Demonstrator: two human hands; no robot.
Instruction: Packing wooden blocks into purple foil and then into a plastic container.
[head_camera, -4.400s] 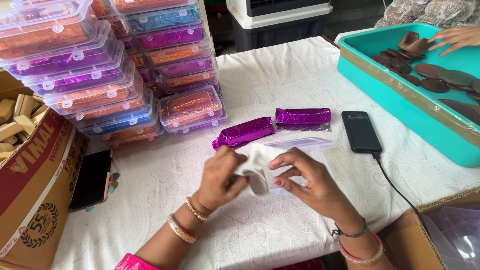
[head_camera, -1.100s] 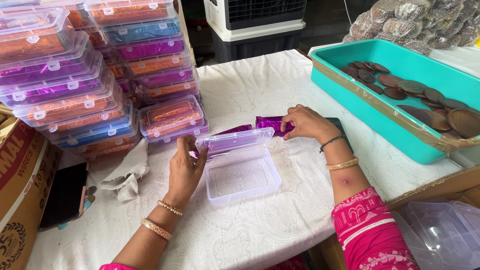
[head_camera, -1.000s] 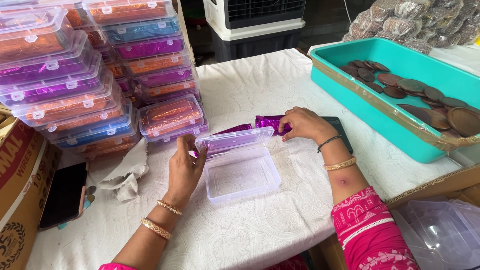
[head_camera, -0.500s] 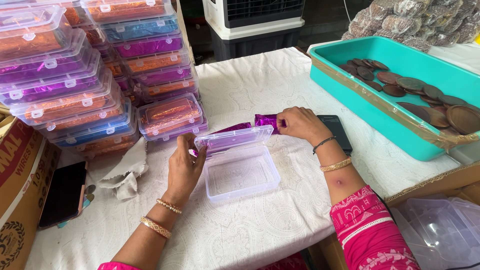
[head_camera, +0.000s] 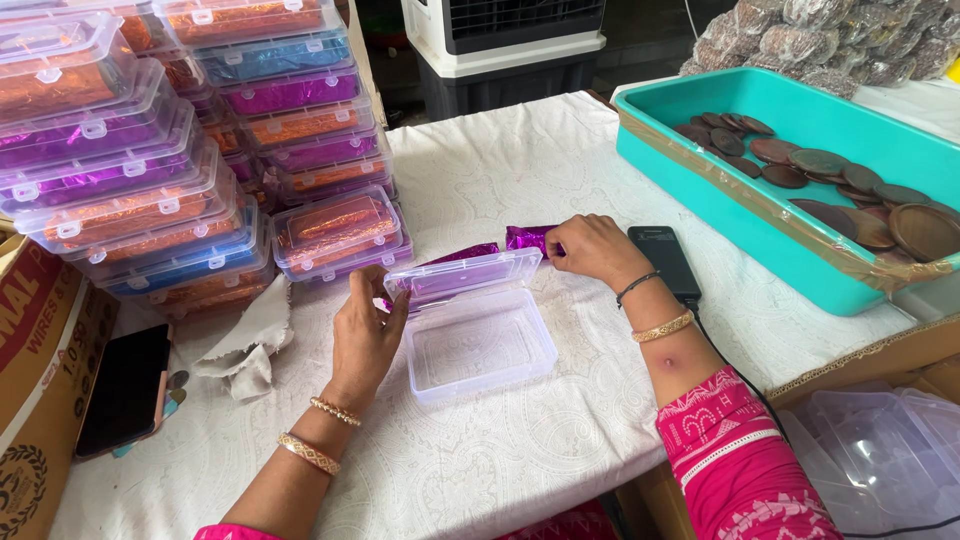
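On the white-clothed counter (head_camera: 520, 160), an open clear plastic box (head_camera: 478, 328) sits between both hands, the left hand (head_camera: 365, 333) gripping its lid's left edge while the right hand (head_camera: 592, 247) pinches a purple foil-wrapped bar (head_camera: 524, 238) just behind it.

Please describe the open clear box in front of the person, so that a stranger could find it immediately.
On the white tablecloth, between the left hand and right hand, lies a clear plastic box with its hinged lid raised. Unlike the stacked boxes on the left, closed and full of coloured foil, it is open and empty.
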